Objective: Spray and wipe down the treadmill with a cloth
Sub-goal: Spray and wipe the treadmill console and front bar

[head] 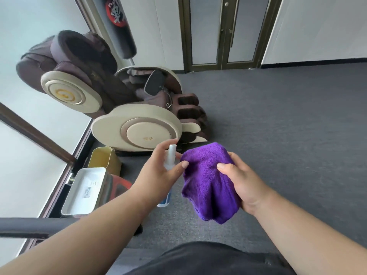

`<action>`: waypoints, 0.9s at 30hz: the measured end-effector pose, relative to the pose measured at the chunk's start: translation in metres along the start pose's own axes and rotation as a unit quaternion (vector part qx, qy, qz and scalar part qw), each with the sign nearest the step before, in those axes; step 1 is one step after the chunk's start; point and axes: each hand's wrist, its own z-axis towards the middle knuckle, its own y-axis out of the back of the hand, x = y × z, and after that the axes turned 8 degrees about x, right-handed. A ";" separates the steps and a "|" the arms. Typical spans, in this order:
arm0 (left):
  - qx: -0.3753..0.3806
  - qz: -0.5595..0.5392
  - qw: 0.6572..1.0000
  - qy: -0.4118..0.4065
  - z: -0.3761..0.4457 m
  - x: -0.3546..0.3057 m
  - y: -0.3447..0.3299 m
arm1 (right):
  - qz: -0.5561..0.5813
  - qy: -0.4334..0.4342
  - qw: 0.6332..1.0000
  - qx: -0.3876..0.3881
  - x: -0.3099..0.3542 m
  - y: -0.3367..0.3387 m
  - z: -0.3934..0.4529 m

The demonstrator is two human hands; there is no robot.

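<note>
Left hand [158, 171]: fingers wrapped around the spray bottle [169, 159].
Right hand [241, 181]: squeezes the purple cloth [208, 181].

Two bare forearms reached in from the bottom edge, with no sleeves, watch or rings visible on the left hand [158, 171] or right hand [241, 181]. Dark grey trousers [208, 259] covered the lap below.

Bunched purple cloth [208, 181] beside upright clear spray bottle [170, 161]

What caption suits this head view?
Left hand grips a clear plastic spray bottle beside the purple microfibre cloth in the right hand.
</note>
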 end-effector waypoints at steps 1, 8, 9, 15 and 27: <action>-0.022 -0.006 1.000 0.000 0.006 -0.002 -0.007 | -0.004 -0.005 1.000 0.012 0.007 0.009 0.009; -0.088 0.047 0.995 0.011 0.058 -0.006 -0.044 | -0.028 -0.012 0.999 0.036 0.044 0.047 0.069; -0.100 0.057 0.993 0.009 0.069 -0.005 -0.045 | -0.034 -0.011 0.999 0.032 0.046 0.051 0.078; -0.143 0.045 0.988 -0.029 0.145 0.030 -0.063 | -0.046 -0.001 0.999 0.012 0.045 0.083 0.141; -0.178 -0.024 0.983 -0.024 0.310 0.220 -0.012 | -0.047 -0.011 0.996 0.070 -0.048 0.096 0.387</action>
